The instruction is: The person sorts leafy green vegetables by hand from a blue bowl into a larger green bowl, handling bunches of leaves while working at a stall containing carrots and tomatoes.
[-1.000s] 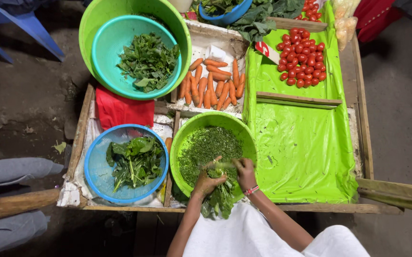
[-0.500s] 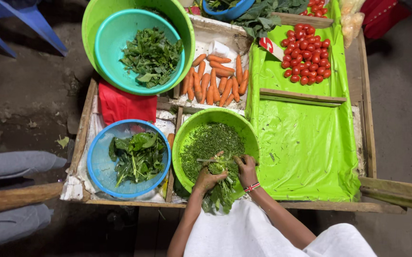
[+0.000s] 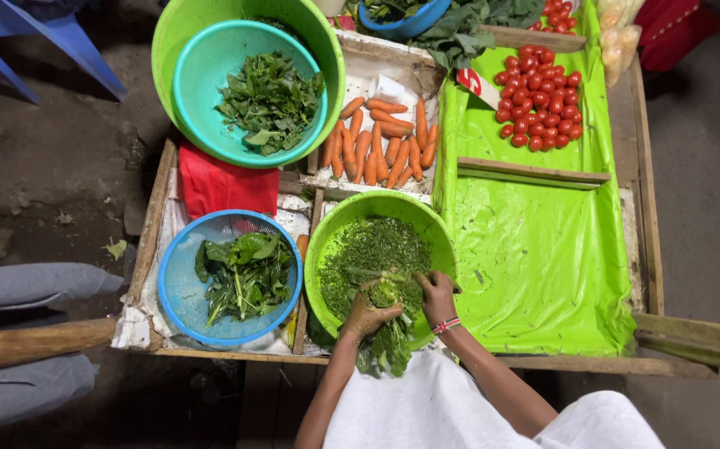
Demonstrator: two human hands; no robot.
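My left hand [image 3: 366, 316] grips a tight bunch of leafy greens [image 3: 386, 331] over the near rim of a lime-green basin [image 3: 336, 223] that holds finely shredded greens [image 3: 371, 248]. The bunch's cut end points up and its leaves hang down towards me. My right hand [image 3: 436, 297], with a red and white wristband, is closed on a knife handle at the bunch's top; the blade is mostly hidden behind the greens.
A blue colander [image 3: 179, 274] with whole leaves stands left of the basin. Behind are a teal colander of leaves [image 3: 202, 75] inside a green basin, carrots [image 3: 380, 141], and tomatoes [image 3: 543, 104] on green plastic sheeting [image 3: 534, 258]. A person's grey-clad legs [image 3: 27, 287] sit at left.
The bunch has been pushed up slightly in my left hand and its cut top now shows rounder. My right hand shifted a little right along the bunch's top.
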